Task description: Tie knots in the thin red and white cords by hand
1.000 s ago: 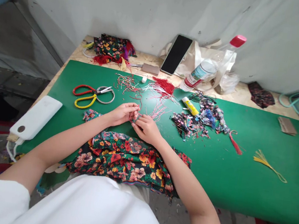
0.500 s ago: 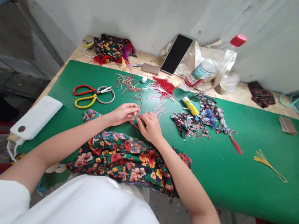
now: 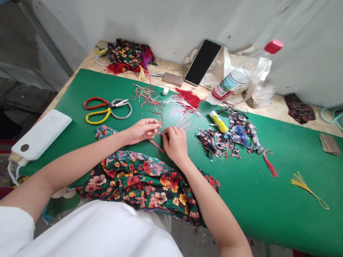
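Observation:
My left hand (image 3: 141, 131) and my right hand (image 3: 174, 143) meet over the green mat (image 3: 275, 201), fingertips pinched together on thin red cords (image 3: 156, 144) that trail down toward me. Just beyond my fingers lie loose red and white cords (image 3: 182, 123), and a denser pile of red cords (image 3: 188, 99) sits farther back. A folded floral cloth (image 3: 144, 181) lies under my forearms at the mat's near edge.
Red and yellow scissors (image 3: 106, 107) lie to the left, a white power bank (image 3: 41, 134) at the left edge. Fabric scraps (image 3: 230, 138), a glue stick (image 3: 218, 121), a red tassel (image 3: 270, 167) and a yellow tassel (image 3: 306, 186) lie right. A phone (image 3: 202, 62) and bottle (image 3: 240, 76) stand behind.
My right hand has shifted slightly up and away from me, drawing the red cords out between the two hands. My left hand has stayed almost still.

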Tool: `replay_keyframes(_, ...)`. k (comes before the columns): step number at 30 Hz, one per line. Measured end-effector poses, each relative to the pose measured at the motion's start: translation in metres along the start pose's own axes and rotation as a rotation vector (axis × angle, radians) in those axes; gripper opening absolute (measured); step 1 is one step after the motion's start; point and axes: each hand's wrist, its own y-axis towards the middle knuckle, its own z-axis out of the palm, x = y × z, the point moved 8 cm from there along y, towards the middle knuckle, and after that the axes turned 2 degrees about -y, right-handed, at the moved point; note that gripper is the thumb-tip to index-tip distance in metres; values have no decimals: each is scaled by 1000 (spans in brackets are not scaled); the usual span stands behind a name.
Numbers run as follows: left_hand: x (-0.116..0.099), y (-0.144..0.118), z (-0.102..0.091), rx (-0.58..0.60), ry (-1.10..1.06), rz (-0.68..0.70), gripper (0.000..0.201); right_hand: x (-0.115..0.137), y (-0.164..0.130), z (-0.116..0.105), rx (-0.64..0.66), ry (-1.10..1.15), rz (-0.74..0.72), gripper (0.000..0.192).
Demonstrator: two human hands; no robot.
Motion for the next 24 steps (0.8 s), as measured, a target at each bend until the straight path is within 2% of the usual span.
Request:
replay_keyframes(10, 1, 0, 1, 10, 11, 21, 17, -6, 0, 0, -24, 58, 55, 11)
replay_keyframes(18, 2, 1, -1, 1, 12, 16, 19, -10, 0, -9, -151, 93, 72, 10)
replay_keyframes(24, 3, 2, -3, -9, 19, 35, 22, -11, -2, -18, -245, 284, 111, 11)
